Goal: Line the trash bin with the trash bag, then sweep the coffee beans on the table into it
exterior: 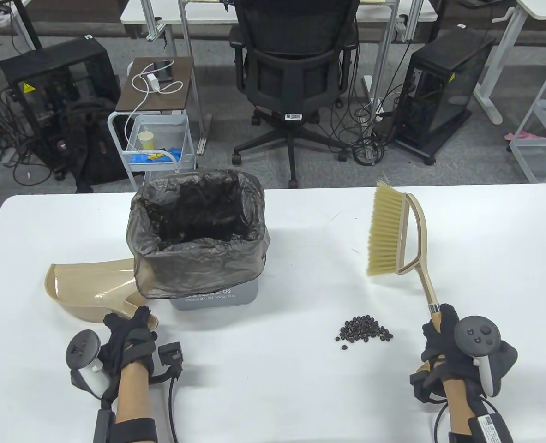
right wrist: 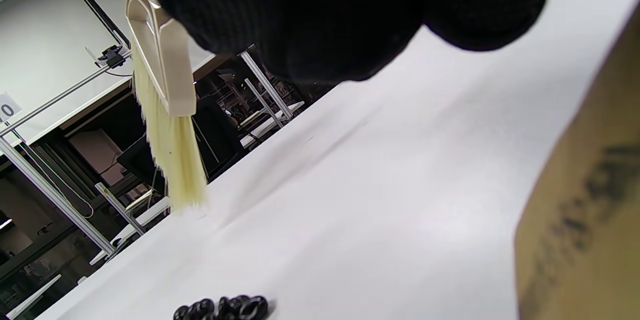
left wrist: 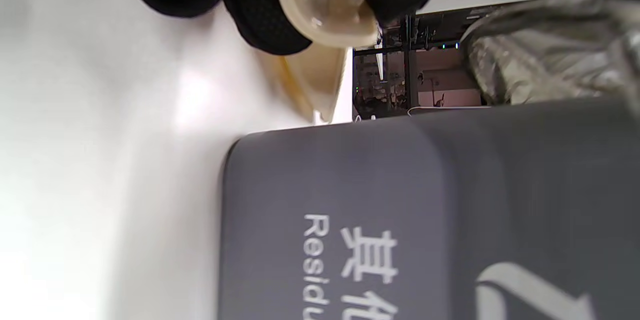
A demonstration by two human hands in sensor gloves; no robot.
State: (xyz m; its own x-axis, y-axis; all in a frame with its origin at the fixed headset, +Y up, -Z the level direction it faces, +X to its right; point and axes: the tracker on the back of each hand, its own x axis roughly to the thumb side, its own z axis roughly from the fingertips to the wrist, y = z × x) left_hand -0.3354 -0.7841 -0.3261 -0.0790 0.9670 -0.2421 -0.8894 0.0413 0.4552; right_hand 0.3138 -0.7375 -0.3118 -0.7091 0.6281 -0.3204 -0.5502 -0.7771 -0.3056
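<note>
While the left hand (exterior: 127, 341) curls its fingers around the handle end of the beige dustpan (exterior: 90, 290), the right hand (exterior: 443, 344) grips the thin handle of the brush (exterior: 399, 235) and holds it tilted, with the pale bristles pointing to the left and the brush head raised over the table (exterior: 300, 392). In the left wrist view, the gloved fingers (left wrist: 260, 14) close on the clear beige handle. The dustpan lies on the table just beside the grey trash bin (exterior: 215, 297), on its left side. The bin stands upright and the dark trash bag (exterior: 199, 240) lines it, folded down over the rim. A small heap of coffee beans (exterior: 364, 330) lies on the table between the bin and the right hand, nearer to this hand, below the bristles.
</note>
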